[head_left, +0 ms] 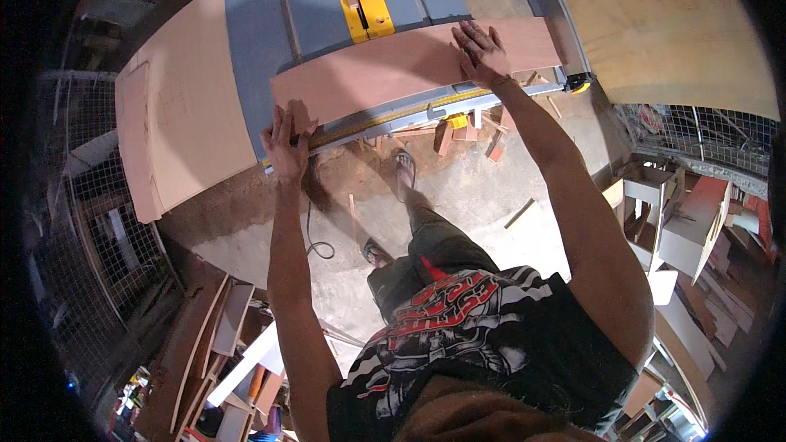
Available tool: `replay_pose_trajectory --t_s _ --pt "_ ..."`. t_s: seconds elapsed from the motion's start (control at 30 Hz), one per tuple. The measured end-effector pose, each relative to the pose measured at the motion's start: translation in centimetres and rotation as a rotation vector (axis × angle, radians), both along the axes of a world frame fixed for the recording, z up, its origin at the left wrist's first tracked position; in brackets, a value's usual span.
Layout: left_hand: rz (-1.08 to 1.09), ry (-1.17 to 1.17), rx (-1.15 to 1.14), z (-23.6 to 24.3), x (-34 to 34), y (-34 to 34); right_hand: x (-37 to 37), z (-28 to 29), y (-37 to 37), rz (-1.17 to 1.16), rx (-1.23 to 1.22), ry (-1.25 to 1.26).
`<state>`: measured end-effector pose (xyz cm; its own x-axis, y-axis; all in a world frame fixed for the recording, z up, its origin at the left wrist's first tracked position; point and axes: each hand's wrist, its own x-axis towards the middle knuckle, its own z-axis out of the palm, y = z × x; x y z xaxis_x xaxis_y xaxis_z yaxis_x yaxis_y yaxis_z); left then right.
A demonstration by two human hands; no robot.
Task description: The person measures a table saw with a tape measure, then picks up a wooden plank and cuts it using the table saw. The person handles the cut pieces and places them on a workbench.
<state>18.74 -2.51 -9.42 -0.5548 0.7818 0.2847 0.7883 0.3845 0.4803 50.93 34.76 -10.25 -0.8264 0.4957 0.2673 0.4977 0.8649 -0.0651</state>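
Observation:
A long, thin plywood board (pixel 368 65) lies across the front of a blue-grey table saw (pixel 254 33). Its far edge is close to the yellow insert plate (pixel 372 12), which has a dark slot. My right hand (pixel 483 56) rests flat on the board's right part, fingers spread. At the board's near left corner is my left hand (pixel 285 146), its fingers stretched forward and apart against the end. Along the saw's front runs a rail (pixel 409 117) with a yellow scale, and a long grey fence (pixel 565 24) stands to the right of the board.
Plywood panels flank the saw, a pale one (pixel 188 98) at left and a large one (pixel 663 24) at right. Wood offcuts (pixel 446 139) litter the concrete floor under the rail. A thin cable (pixel 319 250) curls near my feet. Stacked boards (pixel 221 319) and cabinet pieces (pixel 692 229) stand behind me.

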Motion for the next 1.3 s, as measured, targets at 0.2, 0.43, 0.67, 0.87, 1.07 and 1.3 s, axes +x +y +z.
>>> replay_pose_trajectory --t_s 0.2,0.43,0.67,0.87,1.07,1.3 --pt "0.013 0.052 0.005 -0.2 -0.5 0.3 -0.9 0.0 0.7 0.02 0.035 0.074" --pt "0.015 0.058 0.014 -0.7 -1.3 0.8 -1.3 -0.2 1.3 0.012 0.021 0.057" --pt "0.028 0.074 0.002 -1.0 -1.8 1.7 -1.7 -0.4 2.3 0.04 0.054 0.04" --pt "0.021 0.07 0.029 -1.5 -2.6 1.8 -2.3 -0.5 2.9 0.037 0.031 0.065" --pt "0.049 0.049 0.006 -1.0 -3.0 2.3 -3.4 -0.3 3.0 0.031 0.016 0.056" --pt "0.079 0.077 -0.063 -1.2 -3.8 3.5 -4.1 -0.2 4.3 0.042 0.024 0.046"
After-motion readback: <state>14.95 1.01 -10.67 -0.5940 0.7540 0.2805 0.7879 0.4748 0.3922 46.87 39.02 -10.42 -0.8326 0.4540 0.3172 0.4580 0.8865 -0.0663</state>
